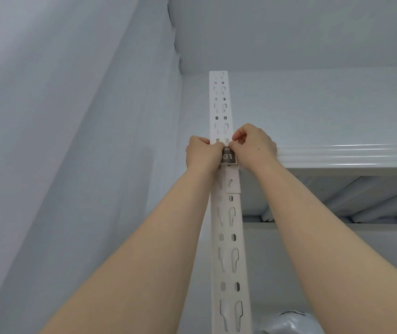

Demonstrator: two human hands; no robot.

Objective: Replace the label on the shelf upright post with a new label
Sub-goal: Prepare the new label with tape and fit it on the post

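Both forearms are raised along the post (228,237), because the label (228,156) sits high on it, level with the top shelf (337,157). The left hand (201,154) is curled round the post's edge, its thumb laid over the label's left side, probably to steady it. The label's upper right corner is pinched by the fingers (237,141) of the right hand (252,145), as though for peeling; whether this label is old or new cannot be told
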